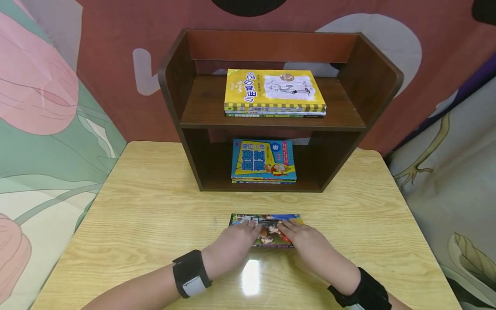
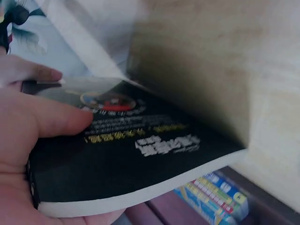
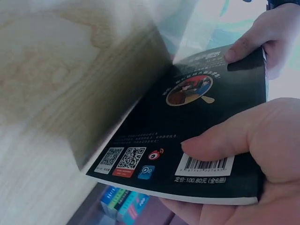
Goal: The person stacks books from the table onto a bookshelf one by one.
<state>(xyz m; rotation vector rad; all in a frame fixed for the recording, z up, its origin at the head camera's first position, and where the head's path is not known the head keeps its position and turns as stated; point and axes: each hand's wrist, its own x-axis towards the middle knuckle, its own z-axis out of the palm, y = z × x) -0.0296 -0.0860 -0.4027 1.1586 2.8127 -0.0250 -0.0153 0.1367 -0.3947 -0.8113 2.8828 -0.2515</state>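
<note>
A paperback book (image 1: 267,232) with a colourful front cover is tilted over the table in front of the bookshelf. My left hand (image 1: 232,247) grips its left side, fingers spread on the front cover. On the right side my right hand (image 1: 311,249) holds it the same way. Underneath, the black back cover (image 2: 140,173) shows in the left wrist view, with the left thumb pressed on it. In the right wrist view the right thumb (image 3: 211,143) lies across the barcode. The book's far edge is right at the tabletop.
A dark brown two-tier bookshelf (image 1: 273,127) stands at the back of the wooden table (image 1: 147,206). On its upper shelf lies a stack of books (image 1: 275,90) with a yellow one on top. A blue-topped stack (image 1: 263,160) lies on the lower shelf. Patterned curtains hang behind.
</note>
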